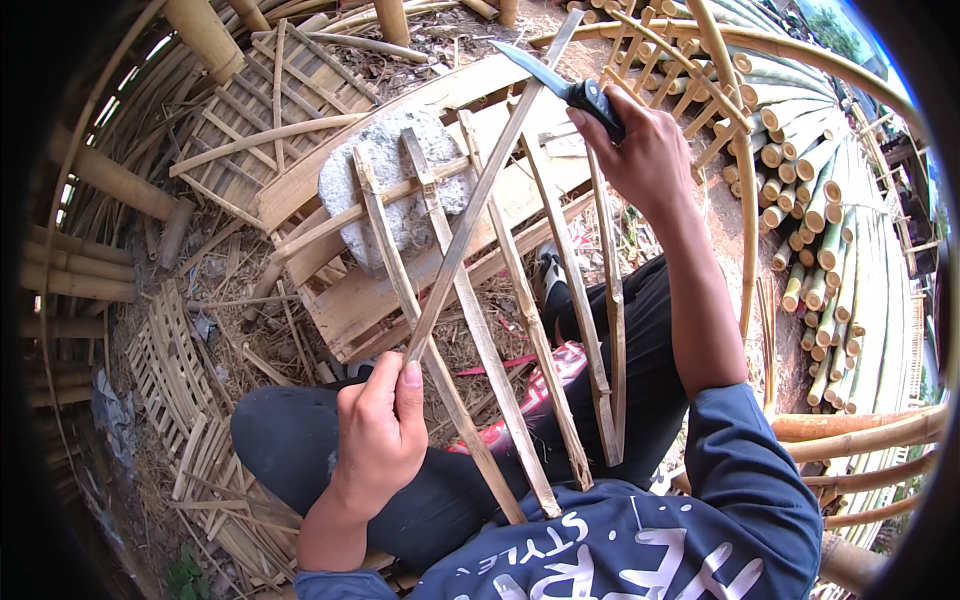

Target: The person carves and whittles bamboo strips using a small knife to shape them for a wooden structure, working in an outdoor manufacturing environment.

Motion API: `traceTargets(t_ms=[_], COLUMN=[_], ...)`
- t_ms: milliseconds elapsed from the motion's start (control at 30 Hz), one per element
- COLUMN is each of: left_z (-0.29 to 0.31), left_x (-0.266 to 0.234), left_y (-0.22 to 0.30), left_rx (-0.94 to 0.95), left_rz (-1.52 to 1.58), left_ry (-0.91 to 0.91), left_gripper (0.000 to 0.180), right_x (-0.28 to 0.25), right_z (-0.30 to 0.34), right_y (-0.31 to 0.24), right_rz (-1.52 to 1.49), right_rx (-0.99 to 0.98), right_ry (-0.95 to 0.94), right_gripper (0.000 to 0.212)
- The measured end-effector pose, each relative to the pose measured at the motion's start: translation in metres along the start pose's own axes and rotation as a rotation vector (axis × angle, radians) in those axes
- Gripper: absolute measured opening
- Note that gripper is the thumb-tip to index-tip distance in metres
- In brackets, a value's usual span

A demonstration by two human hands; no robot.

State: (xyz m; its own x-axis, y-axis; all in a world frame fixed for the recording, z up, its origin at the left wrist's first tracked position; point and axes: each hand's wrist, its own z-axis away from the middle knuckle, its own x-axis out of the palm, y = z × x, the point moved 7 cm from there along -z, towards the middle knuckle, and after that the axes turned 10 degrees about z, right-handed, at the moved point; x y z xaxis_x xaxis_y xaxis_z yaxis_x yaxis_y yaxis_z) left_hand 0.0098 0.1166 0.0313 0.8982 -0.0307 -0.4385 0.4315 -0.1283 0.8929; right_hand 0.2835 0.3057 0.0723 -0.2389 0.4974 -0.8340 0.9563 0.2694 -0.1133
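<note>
My left hand (383, 425) is closed on the lower end of a long bamboo strip (484, 203), with the thumb along it. The strip slants up and away to the right. In my right hand (640, 150) is a knife (597, 105) with a black handle; its bare blade points left and lies against or just over the strip's far end. Beneath the strip, a bamboo frame (468, 310) of several slats spreads like a fan, near ends on my lap. A crossing rod (345, 213) joins the slats over a grey stone block (385, 138).
Wooden boards (340, 318) lie under the stone. Cut bamboo poles (800, 215) are stacked at the right, beside a curved bamboo frame (690, 75). A slatted bamboo panel (255, 115) leans at the far left. Woven scraps (175, 365) and shavings litter the ground at left.
</note>
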Motion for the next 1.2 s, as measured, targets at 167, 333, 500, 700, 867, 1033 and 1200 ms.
traceTargets(t_ms=[167,333,500,700,867,1033,1200], left_z=[-0.001,0.0,0.003,0.004,0.004,-0.001,0.003], left_x=[-0.002,-0.005,-0.002,-0.003,-0.007,-0.011,-0.006], left_y=[-0.01,-0.005,-0.003,-0.003,-0.015,-0.032,-0.041], left_rx=[0.012,0.005,0.008,0.007,-0.119,-0.182,-0.291], left_rz=[-0.049,-0.02,-0.055,-0.045,0.074,0.256,0.36], left_ry=[-0.011,-0.009,-0.059,-0.074,-0.08,-0.046,-0.049], left_gripper=[0.024,0.024,0.023,0.024,0.031,0.039,0.044], right_x=[0.0,0.003,0.001,-0.002,0.014,0.018,0.022], right_z=[0.023,0.008,-0.007,-0.002,-0.001,0.007,0.024], right_y=[-0.045,-0.02,0.048,0.081,0.094,0.049,-0.045], right_rz=[-0.136,-0.17,-0.097,-0.167,-0.221,-0.356,-0.402], right_rx=[-0.237,-0.105,0.141,0.292,0.362,0.203,-0.151], right_ry=[-0.015,-0.088,-0.094,-0.102,-0.03,-0.027,-0.299], right_gripper=[0.045,0.048,0.064,0.063,0.058,0.053,0.046])
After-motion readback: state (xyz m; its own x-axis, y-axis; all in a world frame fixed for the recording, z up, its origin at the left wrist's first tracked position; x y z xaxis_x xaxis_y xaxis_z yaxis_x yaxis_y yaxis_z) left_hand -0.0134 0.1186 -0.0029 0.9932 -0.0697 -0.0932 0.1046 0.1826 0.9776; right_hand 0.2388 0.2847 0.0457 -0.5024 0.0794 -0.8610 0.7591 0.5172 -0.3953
